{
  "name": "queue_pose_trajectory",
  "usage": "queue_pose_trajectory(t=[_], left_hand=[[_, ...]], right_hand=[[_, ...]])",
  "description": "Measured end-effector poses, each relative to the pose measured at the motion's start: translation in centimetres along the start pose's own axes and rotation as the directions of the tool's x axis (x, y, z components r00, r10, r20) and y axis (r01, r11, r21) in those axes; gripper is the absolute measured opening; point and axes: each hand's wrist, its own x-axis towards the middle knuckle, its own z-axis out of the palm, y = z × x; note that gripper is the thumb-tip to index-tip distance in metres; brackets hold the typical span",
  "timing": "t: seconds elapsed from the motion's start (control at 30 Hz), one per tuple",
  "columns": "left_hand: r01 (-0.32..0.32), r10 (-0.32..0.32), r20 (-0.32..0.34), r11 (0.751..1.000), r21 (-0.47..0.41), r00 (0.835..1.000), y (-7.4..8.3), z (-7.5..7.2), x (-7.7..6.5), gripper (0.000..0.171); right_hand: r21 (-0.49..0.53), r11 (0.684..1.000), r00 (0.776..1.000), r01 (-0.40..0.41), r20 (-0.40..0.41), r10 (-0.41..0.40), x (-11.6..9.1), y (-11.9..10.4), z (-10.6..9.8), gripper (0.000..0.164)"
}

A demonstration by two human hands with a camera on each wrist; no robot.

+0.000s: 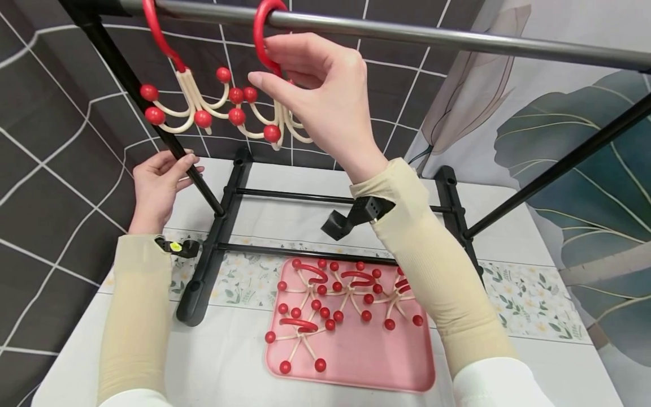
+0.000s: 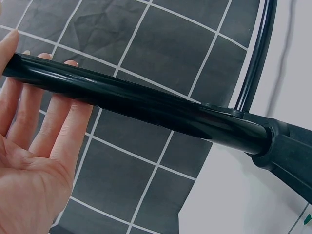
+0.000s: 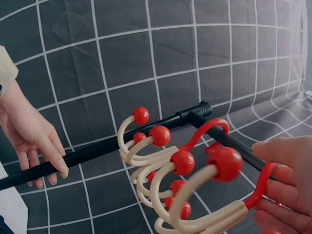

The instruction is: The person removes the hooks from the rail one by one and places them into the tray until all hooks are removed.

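Probably light, stiff and a bit slick: cream, red-tipped multi-pronged hanger (image 1: 278, 116), its curved red hook (image 1: 260, 34) at the grey metal rail (image 1: 432, 37), above the white desk (image 1: 218, 350), nearer its left edge. Right grip (image 1: 333, 85) loosely round the hook, best hold; left grip (image 1: 155, 189) clasps the black tubular post (image 2: 146, 105). Matching neighbour hanger (image 1: 190, 96) crowds it leftward; rail's open toward the desk's right edge.

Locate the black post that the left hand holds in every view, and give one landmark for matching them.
Head: the black post slants down and right through the upper left.
Left wrist: it crosses mid-picture, dropping from left to right.
Right wrist: it rises from the left edge to just past centre.
Shared landmark: the left hand.
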Motion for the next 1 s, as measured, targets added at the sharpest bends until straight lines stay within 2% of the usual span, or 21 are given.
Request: queue_pose_trajectory(t=[0.2,0.37,0.77,1.0], left_hand=[[-0.004,0.004,0.005,1.000,-0.012,1.000,-0.08,-0.05,0.03,0.026],[0.000,0.000,0.002,1.000,-0.021,1.000,-0.15,-0.14,0.07,0.028],[0.012,-0.012,-0.005,1.000,0.010,1.000,0.06,0.10,0.04,0.028],[0.007,-0.007,-0.001,1.000,0.009,1.000,0.09,0.17,0.15,0.027]], right_hand=[[0.027,1.000,0.999,0.011,-0.051,-0.010,0.13,-0.36,-0.17,0.024],[-0.001,1.000,0.997,0.011,-0.081,-0.011,0.43,-0.23,-0.25,0.017],[-0.022,1.000,0.989,0.007,-0.147,-0.010,0.73,0.07,-0.61,0.010],[-0.081,0.997,0.982,0.013,-0.186,-0.027,0.80,0.61,-0.99,0.013]])
